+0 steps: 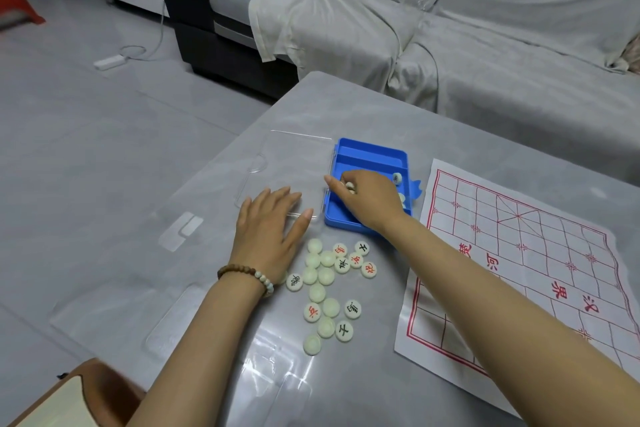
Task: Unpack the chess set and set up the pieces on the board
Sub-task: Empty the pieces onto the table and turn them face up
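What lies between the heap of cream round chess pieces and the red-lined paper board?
The head view shows only bare grey tabletop there, with the person's right forearm stretched over its far end toward the blue plastic box.

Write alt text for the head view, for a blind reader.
A person's right hand reaches into a blue box and grips white chess pieces, while the left hand rests flat on the clear lid beside it. Other pieces lie loose on the grey table, left of a red-lined paper board.

Eighteen pieces [326, 276] loose, one tray [367, 149], one board [519, 253].
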